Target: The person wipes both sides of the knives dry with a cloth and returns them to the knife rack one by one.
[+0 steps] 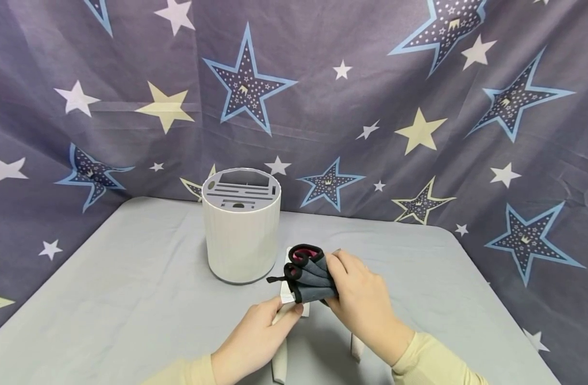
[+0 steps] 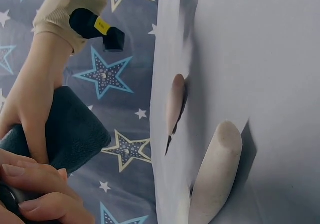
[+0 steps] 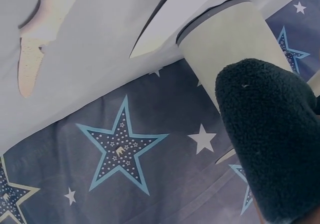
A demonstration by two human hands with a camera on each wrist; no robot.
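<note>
A folded dark blue-grey cloth (image 1: 315, 283) with black edging and a hanging loop is held up over the table between both hands. Its fuzzy outside (image 3: 270, 144) fills the right part of the right wrist view, and pinkish red shows inside the rolled folds. My right hand (image 1: 366, 297) grips the bundle from the right. My left hand (image 1: 253, 334) pinches its lower left edge beside a white tag (image 1: 287, 297). Under the hands lies a knife with a pale handle (image 1: 279, 361), its blade partly hidden. Another pale handle (image 1: 357, 347) lies to the right, below my right wrist.
A cream round knife block (image 1: 241, 240) with a grey slotted top stands at the back, left of the hands. The right wrist view shows a pale blade (image 3: 170, 21) and a tool with a serrated edge (image 3: 32, 63). A star-patterned curtain (image 1: 323, 107) encloses the grey-covered table (image 1: 130, 299).
</note>
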